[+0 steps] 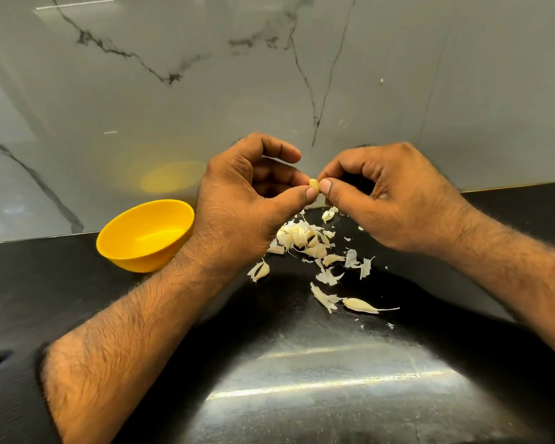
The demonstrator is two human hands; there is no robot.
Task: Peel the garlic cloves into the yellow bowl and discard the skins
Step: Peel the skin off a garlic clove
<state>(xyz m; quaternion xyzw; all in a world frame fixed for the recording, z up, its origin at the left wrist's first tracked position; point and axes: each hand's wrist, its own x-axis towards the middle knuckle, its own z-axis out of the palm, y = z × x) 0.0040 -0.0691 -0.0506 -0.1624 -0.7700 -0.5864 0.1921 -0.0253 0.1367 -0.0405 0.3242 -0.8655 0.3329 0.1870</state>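
Now both hands pinch garlic clove (314, 184); yellow bowl (145, 235) unlabelled.

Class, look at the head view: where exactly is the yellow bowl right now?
The yellow bowl stands on the black counter at left of the head view, against the marble wall, just beyond the left hand and wrist; it looks empty.

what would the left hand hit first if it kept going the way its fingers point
Probably the right hand: the left hand points rightward at it, both already pinching the same clove, so nearly no gap remains.
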